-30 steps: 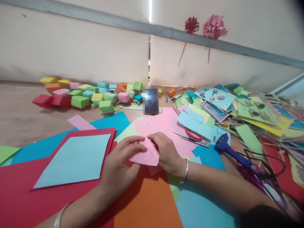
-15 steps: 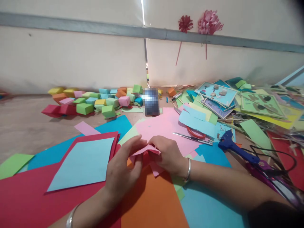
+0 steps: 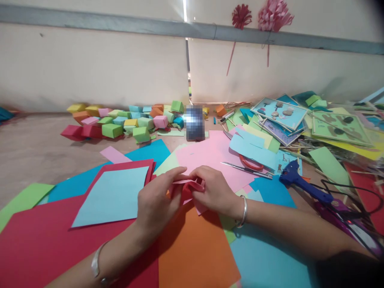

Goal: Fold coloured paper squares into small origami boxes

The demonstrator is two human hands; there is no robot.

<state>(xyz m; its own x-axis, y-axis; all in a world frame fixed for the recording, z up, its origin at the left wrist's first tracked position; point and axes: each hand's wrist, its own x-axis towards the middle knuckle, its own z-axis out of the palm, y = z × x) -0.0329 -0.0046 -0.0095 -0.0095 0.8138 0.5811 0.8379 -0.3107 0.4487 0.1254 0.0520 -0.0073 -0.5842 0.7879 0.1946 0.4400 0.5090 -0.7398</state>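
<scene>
Between my two hands is a folded piece of pink paper (image 3: 186, 183), bent up into a partly boxed shape. My left hand (image 3: 160, 198) is closed on its left side, fingers along the top edge and thumb below. On the other side my right hand (image 3: 211, 188) pinches the paper's right end, its fingertips partly hidden by the folds. Below them lies an orange sheet (image 3: 195, 248). A light blue sheet (image 3: 114, 196) rests on red paper (image 3: 39, 240) left of my left hand. Pink sheets (image 3: 210, 150) spread out beyond my hands.
Several folded paper cubes (image 3: 112, 130) stand along the wall at the back left. Right of my hands lie a craft knife (image 3: 249, 170), red-handled scissors (image 3: 250, 163) and a blue glue gun (image 3: 303, 184) with a black cord. Decorated cards (image 3: 280, 114) are piled at the back right.
The pink paper is folded further and its right end now stands up, showing an opening. My hands stay on it. The whole view has shifted slightly.
</scene>
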